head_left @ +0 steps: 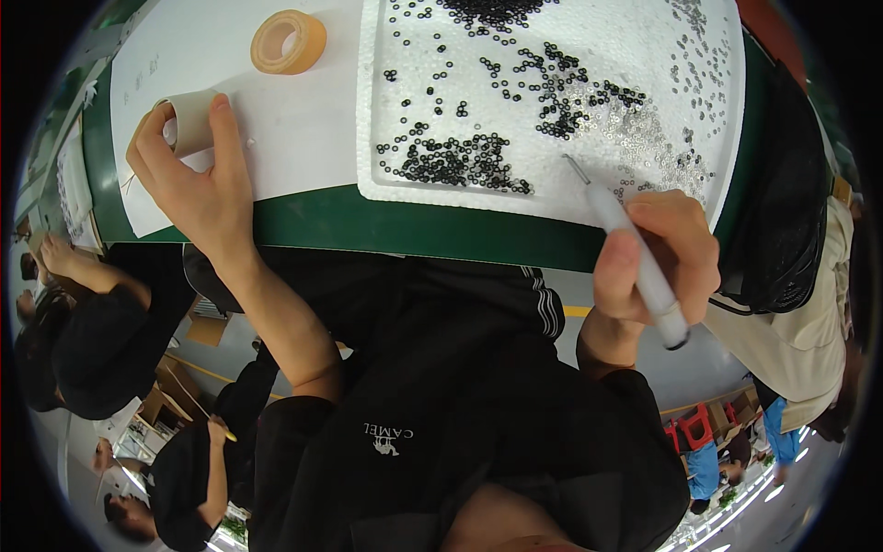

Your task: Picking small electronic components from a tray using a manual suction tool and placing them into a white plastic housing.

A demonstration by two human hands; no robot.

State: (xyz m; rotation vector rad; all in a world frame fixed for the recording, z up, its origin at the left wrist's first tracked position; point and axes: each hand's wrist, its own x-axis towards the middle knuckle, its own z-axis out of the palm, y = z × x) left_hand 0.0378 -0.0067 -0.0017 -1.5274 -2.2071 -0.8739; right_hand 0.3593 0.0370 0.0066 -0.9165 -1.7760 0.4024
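My left hand is wrapped round a short pale grey cylinder, thumb on one side and fingers on the other. A white pen-shaped tool with a thin, bent metal tip sits in the grip of my right hand. That tip hovers over or touches the near part of a white foam tray; which of the two I cannot tell. Small black rings lie in clusters in the tray. Clear or pale rings are scattered to their right.
A roll of tan tape lies on white paper left of the tray. Along the near side runs the green table edge. A black bag hangs at the right beside another person. More people are at the lower left.
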